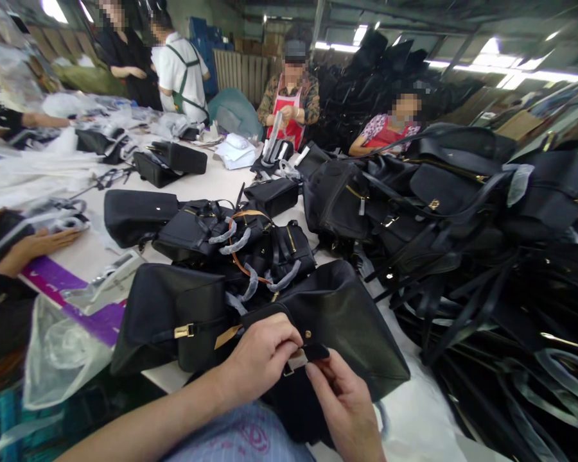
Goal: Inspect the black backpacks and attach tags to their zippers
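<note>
A workshop interior under strip lighting, with a long pale worktable [207,186] running from lower centre toward the upper left of the frame. At lower centre a black handbag [337,321] lies on its side at the near table edge, over the person's lap. The left hand [260,356] is pinched on a small pale wrapping piece [297,359] around the strap tab [315,351] of that bag; the right hand [347,404] grips the same tab from below with thumb and forefinger. Both hands are closed on it. Judged from its folds, the bag is soft and pliable, moderately light, and will sag if lifted by one corner; the sound holds are the strap tab and the gold buckle [183,331] area. The wrapping looks thin and liable to tear. Directly behind, at centre frame, more black bags [231,240] with wrapped handles crowd the working space. A large heap of bags and loose straps [462,212] fills the right side of the frame, its straps apt to snag. A clear plastic bag [58,353] sits lower left, beside another person's hand [33,247]. Other workers [291,96] stand at upper centre.
</note>
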Demonstrator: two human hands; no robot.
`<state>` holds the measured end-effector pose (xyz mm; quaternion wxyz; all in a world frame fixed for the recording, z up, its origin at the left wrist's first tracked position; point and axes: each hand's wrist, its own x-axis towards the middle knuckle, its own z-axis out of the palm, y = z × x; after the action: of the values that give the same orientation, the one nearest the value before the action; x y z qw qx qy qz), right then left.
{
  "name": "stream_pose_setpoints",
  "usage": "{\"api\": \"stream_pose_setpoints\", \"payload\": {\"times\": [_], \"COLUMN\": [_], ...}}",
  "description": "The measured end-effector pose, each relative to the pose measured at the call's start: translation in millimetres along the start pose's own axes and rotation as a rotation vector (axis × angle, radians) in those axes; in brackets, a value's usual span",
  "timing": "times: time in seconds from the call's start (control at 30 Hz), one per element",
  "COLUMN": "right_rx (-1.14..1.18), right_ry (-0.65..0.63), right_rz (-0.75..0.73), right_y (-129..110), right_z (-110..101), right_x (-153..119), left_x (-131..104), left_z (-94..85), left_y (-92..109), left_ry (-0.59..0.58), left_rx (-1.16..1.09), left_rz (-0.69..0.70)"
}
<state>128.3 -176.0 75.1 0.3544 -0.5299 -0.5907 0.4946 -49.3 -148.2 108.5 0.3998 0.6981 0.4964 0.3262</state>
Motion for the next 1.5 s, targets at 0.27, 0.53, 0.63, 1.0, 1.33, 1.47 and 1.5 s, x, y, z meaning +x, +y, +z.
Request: {"api": "stream_pose_setpoints", "payload": {"times": [0.27, 0.53, 0.63, 1.0, 1.33, 1.47, 1.5], "right_rx": [0.157, 0.249, 0.257, 0.306, 0.335, 0.249, 0.250], "right_ry": [0.053, -0.025, -0.033, -0.012, -0.012, 0.089, 0.102], "right_rz": [0.084, 0.112, 0.106, 0.142, 0.192, 0.199, 0.210], "right_y": [-9.8, -10.3, -10.1, 0.1, -5.1, -3.2, -2.0], "right_z": [1.7, 2.1, 2.4, 7.7, 16.4, 17.0, 17.0], "right_x": [2.2, 4.7, 4.6, 7.6, 14.3, 19.1, 20.0], "left_x": [0.2, 3.6, 2.2, 3.3, -18.2, -23.9, -25.4], "left_z": [-3.7, -7.3, -7.2, -4.3, 2.6, 10.4, 10.0], "left_y": [3.6, 1.3, -0.7, -14.4, -25.5, -14.9, -10.6], "left_ry": [-0.044, -0.213, -0.234, -0.177, -0.161, -0.245, -0.341], "left_rx": [0.034, 0.595, 0.687, 0.796, 0.705, 0.651, 0.613], "left_rz": [-0.006, 0.245, 0.307, 0.580, 0.503, 0.442, 0.440]}}
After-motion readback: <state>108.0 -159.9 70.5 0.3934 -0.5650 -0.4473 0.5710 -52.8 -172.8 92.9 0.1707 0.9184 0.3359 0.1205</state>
